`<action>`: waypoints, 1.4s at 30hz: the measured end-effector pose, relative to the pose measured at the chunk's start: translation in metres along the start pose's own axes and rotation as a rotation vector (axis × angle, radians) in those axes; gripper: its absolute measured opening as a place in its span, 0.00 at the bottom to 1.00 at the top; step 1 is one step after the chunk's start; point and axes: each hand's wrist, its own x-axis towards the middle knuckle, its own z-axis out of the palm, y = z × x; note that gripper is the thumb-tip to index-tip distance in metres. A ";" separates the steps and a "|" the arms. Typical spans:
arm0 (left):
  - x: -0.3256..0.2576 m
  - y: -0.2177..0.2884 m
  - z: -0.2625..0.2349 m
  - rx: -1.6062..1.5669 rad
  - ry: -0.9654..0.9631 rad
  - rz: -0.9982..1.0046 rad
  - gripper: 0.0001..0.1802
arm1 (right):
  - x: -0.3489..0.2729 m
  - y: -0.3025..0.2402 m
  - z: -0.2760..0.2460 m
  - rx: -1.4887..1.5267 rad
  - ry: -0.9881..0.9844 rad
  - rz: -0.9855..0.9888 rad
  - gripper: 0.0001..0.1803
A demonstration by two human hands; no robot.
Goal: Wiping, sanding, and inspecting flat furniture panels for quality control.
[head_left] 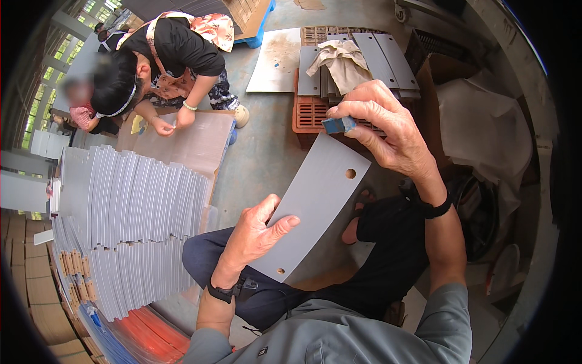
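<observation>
A long grey panel [315,206] slants across my lap, with a round hole near each end. My left hand [253,238] grips its left edge, thumb lying on the flat face and fingers hidden beneath. Above the panel's far end, my right hand [391,130] pinches a small blue block [339,125] with a worn, greyish face between thumb and fingers. It looks like a sanding block. I cannot tell whether the block touches the panel's far edge.
Upright grey panels [142,200] stand stacked at my left. Ahead, an orange plastic crate [312,112] bears more grey panels [394,60] and a beige cloth [341,60]. A co-worker [176,54] bends over a board [182,142] at the far left. A cardboard box [433,91] stands right.
</observation>
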 end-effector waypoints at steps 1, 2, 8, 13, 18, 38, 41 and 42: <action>0.000 0.001 0.000 -0.008 0.001 -0.003 0.32 | 0.000 0.000 0.000 -0.005 -0.006 0.005 0.18; 0.000 0.000 0.000 -0.008 0.001 -0.003 0.32 | 0.000 0.000 0.000 -0.004 -0.006 0.005 0.18; 0.000 -0.001 0.000 -0.010 -0.003 -0.006 0.32 | 0.000 0.000 -0.001 0.014 -0.007 0.003 0.18; 0.001 -0.001 0.000 -0.013 -0.006 -0.010 0.32 | -0.001 0.001 -0.001 0.040 -0.023 0.013 0.18; 0.001 0.000 -0.001 -0.001 -0.018 -0.019 0.31 | -0.001 0.002 0.000 -0.009 -0.012 0.026 0.17; 0.002 -0.004 0.002 -0.024 -0.014 -0.010 0.32 | -0.002 0.005 0.001 0.032 -0.034 0.011 0.17; 0.004 -0.003 0.002 -0.020 -0.029 -0.027 0.32 | -0.002 0.008 0.003 -0.011 0.006 0.016 0.16; 0.004 -0.001 0.002 -0.029 -0.024 -0.021 0.32 | -0.003 0.008 0.002 0.000 0.034 0.051 0.17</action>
